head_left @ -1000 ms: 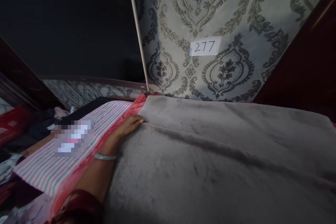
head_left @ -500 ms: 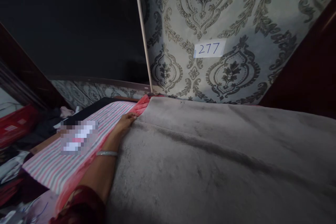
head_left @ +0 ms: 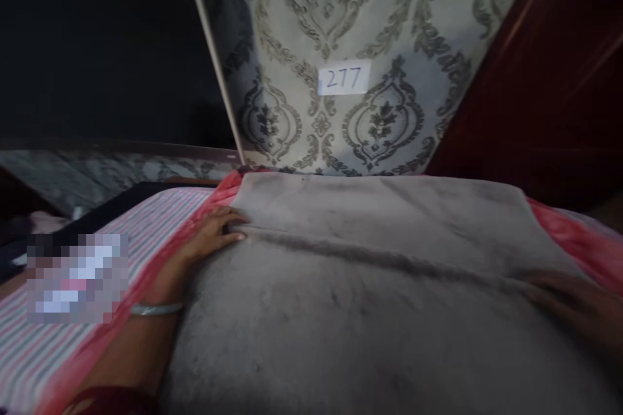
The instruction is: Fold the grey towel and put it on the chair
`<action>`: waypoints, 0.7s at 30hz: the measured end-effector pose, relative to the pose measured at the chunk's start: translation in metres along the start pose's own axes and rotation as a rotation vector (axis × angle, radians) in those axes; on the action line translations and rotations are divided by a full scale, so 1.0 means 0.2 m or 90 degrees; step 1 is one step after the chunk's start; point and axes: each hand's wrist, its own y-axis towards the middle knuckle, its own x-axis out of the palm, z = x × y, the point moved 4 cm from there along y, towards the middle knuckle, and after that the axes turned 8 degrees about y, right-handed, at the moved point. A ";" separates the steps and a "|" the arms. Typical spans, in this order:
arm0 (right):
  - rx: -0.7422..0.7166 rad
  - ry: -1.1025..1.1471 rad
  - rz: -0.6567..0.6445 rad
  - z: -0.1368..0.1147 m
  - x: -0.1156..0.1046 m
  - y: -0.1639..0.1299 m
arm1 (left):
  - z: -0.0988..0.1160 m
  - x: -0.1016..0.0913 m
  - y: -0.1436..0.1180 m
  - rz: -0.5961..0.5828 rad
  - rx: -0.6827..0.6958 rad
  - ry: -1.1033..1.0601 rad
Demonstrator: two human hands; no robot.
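Note:
A grey plush blanket (head_left: 370,337) lies spread out in front of me, with a long dark crease running across it. My left hand (head_left: 214,233) rests at its left edge by one end of the crease, the thumb apart from the fingers. A silver bangle (head_left: 156,308) circles that wrist. On the right side my right hand (head_left: 579,305) is over the blanket near the crease's other end, too blurred to make out its fingers. Pink-red fabric (head_left: 574,240) shows from beneath the blanket on both sides.
Left of the blanket lies a striped cloth (head_left: 160,214) with a pixelated patch on it. Behind stand a large dark screen (head_left: 107,52), a patterned wall (head_left: 321,123) with a "277" paper label (head_left: 344,78), and a dark red panel (head_left: 535,91).
The view has swung to the right. My right hand has come into view over the blanket. My left hand's fingers have spread from a pinch at the blanket's edge.

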 end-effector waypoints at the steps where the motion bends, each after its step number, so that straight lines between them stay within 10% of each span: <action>1: 0.023 0.003 -0.053 0.01 0.00 0.01 | -0.01 0.01 0.01 -0.012 0.006 0.011; 21: 0.077 0.001 -0.083 -0.05 0.11 -0.02 | -0.08 0.08 0.03 -0.110 -0.013 0.001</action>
